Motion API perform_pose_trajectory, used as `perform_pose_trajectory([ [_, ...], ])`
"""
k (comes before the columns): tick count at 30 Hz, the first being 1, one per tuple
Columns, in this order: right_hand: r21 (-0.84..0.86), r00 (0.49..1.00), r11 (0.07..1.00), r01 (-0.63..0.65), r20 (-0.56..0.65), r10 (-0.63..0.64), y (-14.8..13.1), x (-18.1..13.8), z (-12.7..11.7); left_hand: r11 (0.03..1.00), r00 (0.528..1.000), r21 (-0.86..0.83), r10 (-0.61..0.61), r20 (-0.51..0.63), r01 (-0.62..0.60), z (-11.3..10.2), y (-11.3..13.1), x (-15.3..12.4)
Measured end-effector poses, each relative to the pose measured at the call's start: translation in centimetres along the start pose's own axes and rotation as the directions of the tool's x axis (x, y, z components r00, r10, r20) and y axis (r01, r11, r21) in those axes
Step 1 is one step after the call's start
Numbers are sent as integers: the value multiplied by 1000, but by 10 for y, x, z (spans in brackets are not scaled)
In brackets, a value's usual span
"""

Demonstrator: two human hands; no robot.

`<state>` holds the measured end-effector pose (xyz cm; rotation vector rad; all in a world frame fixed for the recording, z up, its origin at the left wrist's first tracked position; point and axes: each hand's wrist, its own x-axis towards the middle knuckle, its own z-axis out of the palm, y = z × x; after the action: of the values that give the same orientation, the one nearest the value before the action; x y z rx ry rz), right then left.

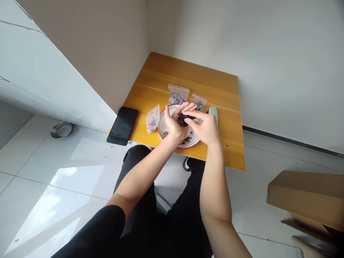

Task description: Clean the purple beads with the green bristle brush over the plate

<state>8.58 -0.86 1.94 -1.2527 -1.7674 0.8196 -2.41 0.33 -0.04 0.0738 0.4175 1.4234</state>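
My left hand (176, 123) is held palm up over the plate, with a clump of dark beads (181, 119) cupped in it and the fingers stretched out. Above that palm, my right hand (204, 126) reaches in from the right. Its thumb and index finger come together at the beads; whatever is between the tips is too small to make out. Below both hands lies a white plate (162, 126) with a red rim. Loose dark beads (186, 140) are scattered on its near side, and the hands hide its middle.
Around the plate on the wooden table (225, 143) lie a large zip bag of beads (178, 95), a smaller bead bag (199, 101) and a clear bag (152, 119). A black phone (123, 126) rests at the left edge. A pale green object (213, 111) lies right. Walls stand behind.
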Motion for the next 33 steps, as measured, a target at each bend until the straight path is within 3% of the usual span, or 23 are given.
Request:
perform_pose_trajectory([
  [7, -16, 994, 999, -27, 102, 29, -1, -2, -2, 1000, 1000, -9, -2, -26, 1, 0, 2, -2],
  [14, -20, 1000, 1000, -6, -13, 6, -2, 0, 1, 1000, 1000, 0, -13, -29, 13, 3, 4, -2],
  [21, -30, 998, 999, -14, 63, 16, 0, -2, -4, 1000, 1000, -20, -4, -17, 4, 1, 2, -1],
  [29, -37, 999, 999, -9, -34, 8, -1, 1, 1, 999, 1000, -32, -15, -27, 15, 1, 3, 0],
  [33, -50, 1000, 999, -13, -4, 12, 1, -1, -5, 999, 999, -47, -12, -35, 11, 0, 4, 1],
])
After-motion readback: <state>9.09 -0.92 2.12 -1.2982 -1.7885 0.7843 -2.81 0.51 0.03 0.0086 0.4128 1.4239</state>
